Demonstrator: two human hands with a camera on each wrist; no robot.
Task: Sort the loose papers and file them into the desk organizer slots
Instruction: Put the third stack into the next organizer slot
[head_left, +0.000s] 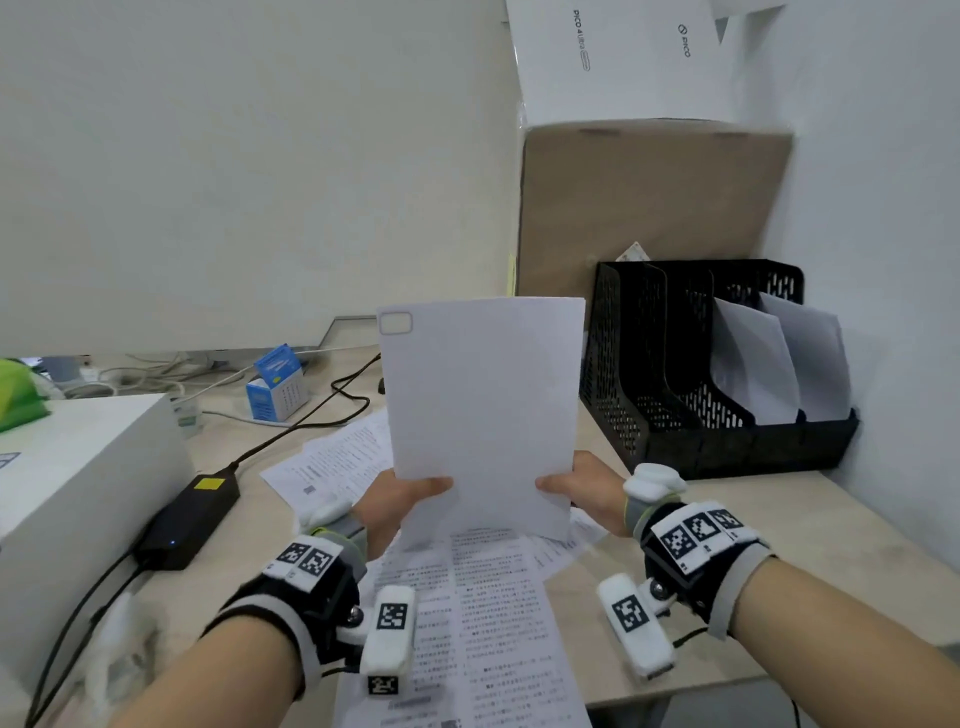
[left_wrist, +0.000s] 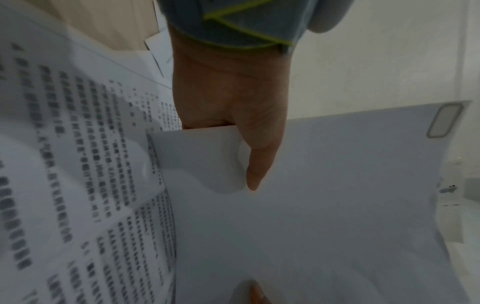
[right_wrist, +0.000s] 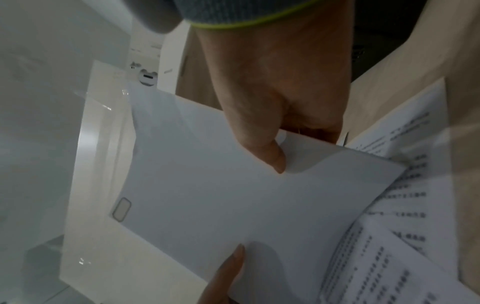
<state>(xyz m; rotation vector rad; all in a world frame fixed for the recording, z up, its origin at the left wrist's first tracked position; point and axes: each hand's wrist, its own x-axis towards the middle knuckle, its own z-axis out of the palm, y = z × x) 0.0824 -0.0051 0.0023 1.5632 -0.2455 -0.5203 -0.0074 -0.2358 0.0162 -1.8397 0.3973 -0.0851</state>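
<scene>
I hold a blank white sheet (head_left: 485, 410) upright above the desk; a small grey rounded rectangle marks its top left corner. My left hand (head_left: 402, 496) pinches its lower left edge, thumb on the near face (left_wrist: 255, 164). My right hand (head_left: 582, 486) pinches the lower right edge the same way (right_wrist: 270, 148). Printed text pages (head_left: 483, 613) lie loose on the desk beneath, with another printed sheet (head_left: 337, 462) to the left. The black mesh organizer (head_left: 670, 395) stands at the right; its two rightmost slots hold white papers (head_left: 779, 364), its left slots look empty.
A black power brick (head_left: 189, 514) with cables lies left of the papers beside a white box (head_left: 72, 467). A small blue carton (head_left: 275, 387) stands further back. A brown cardboard box (head_left: 649, 208) with a white box (head_left: 623, 57) on top rises behind the organizer. A wall bounds the right.
</scene>
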